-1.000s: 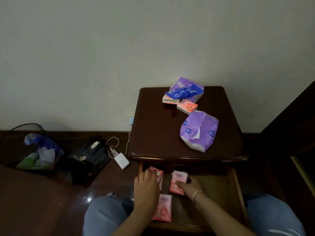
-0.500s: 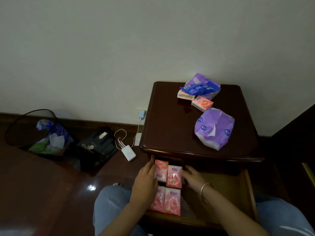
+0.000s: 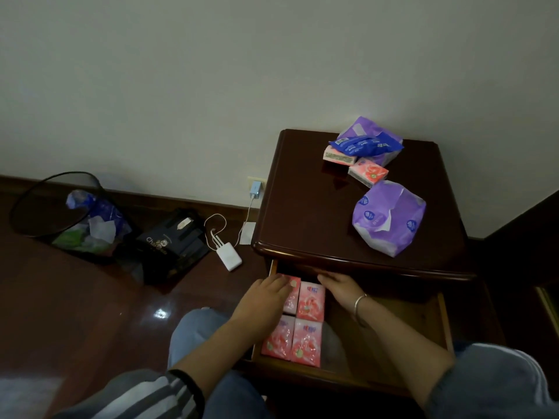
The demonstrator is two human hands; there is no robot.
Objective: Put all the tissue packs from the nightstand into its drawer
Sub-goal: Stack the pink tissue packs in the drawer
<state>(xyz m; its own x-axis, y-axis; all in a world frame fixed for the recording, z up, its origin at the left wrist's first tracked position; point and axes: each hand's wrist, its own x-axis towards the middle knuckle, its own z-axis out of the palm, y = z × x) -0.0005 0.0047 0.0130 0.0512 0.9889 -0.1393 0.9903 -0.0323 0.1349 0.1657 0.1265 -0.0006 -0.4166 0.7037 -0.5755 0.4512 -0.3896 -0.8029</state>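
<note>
Down in the open drawer [image 3: 393, 331], at its left end, four pink packs [image 3: 306, 341] sit in a two-by-two block. My left hand [image 3: 263, 300] lies flat over the rear-left one, fingers straight and together, pressing rather than gripping. My right hand [image 3: 338, 288] stands against the outer side of the rear-right one, fingers likewise extended, holding nothing. Neither hand pinches a pack; between them they square the back row against the front row and the drawer's left wall, which I judge keeps the bare wood to the right free for bulkier things.

Up on the nightstand [image 3: 302, 207], the rest of the job lies in a loose line toward the right rear. A big purple pack [image 3: 388, 217] sits nearest the front edge, its wrapper gaping, with a lone pink pack [image 3: 367, 173] just behind it. At the wall a blue pack [image 3: 363, 145] rests across a second purple pack [image 3: 387, 157] and a pale slim pack [image 3: 337, 157]. That makes five by my count, though the heap may hide more.

The task looks about half done — small packs stowed, the soft larger ones not yet. The big purple pack will squash under a grip, and the clearance under the top is the thing to watch.

On the floor to the left, a bin [image 3: 57, 213], a black box [image 3: 169, 240] and a white charger [image 3: 229, 256] play no part.
</note>
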